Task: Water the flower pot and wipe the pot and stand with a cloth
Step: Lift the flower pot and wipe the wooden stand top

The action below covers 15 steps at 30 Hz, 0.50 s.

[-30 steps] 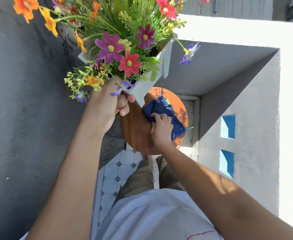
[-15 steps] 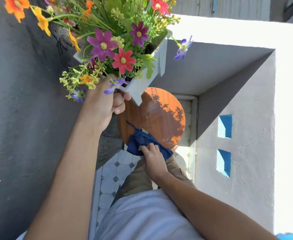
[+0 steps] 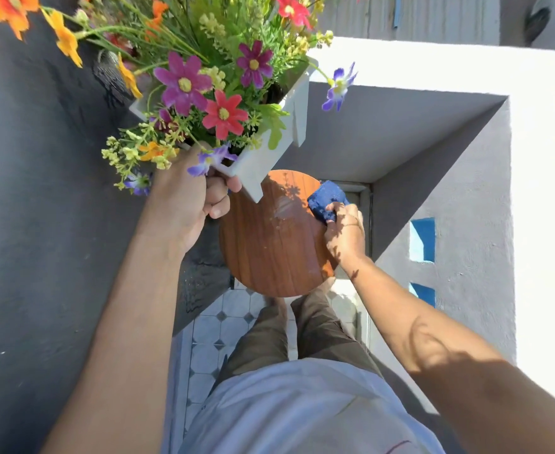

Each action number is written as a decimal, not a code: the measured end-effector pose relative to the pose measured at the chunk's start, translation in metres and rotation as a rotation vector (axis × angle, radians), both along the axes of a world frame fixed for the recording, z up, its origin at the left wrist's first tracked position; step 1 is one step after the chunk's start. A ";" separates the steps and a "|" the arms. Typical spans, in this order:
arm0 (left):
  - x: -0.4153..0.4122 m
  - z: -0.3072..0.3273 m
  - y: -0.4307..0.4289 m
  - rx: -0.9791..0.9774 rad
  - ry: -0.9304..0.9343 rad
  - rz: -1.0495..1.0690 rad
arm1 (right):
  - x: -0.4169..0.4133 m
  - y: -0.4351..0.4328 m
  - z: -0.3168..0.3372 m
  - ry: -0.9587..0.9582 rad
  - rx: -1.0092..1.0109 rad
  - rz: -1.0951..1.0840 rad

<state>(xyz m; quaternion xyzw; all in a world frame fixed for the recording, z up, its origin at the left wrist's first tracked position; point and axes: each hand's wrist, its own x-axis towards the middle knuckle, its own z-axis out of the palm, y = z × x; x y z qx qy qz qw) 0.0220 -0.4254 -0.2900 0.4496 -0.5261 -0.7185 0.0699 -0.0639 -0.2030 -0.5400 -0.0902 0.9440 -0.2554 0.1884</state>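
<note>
My left hand point(image 3: 187, 204) grips the near corner of a white square flower pot point(image 3: 269, 152) and holds it lifted and tilted above the stand. The pot is full of pink, red, orange and purple flowers point(image 3: 184, 83). Below it is the round brown wooden stand point(image 3: 269, 244), its top bare with a faint wet sheen near the far side. My right hand point(image 3: 345, 234) presses a bunched dark blue cloth point(image 3: 327, 199) against the stand's far right edge.
A dark grey wall point(image 3: 40, 191) runs along the left. A white parapet wall point(image 3: 466, 158) with two blue openings point(image 3: 422, 239) stands on the right. Patterned floor tiles point(image 3: 217, 326) and my legs show below the stand.
My right hand has swept the blue cloth from the stand's middle to its near edge, then over to the far right edge. The left hand keeps the pot raised.
</note>
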 end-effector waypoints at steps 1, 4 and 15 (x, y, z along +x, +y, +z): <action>-0.001 0.001 0.000 0.005 0.005 0.005 | 0.003 -0.002 0.001 0.010 -0.018 0.005; -0.003 0.001 -0.001 0.020 0.017 -0.002 | 0.020 0.000 -0.003 -0.014 -0.009 0.054; -0.010 0.001 -0.008 -0.008 0.009 -0.025 | 0.130 0.001 -0.004 -0.148 -0.024 0.615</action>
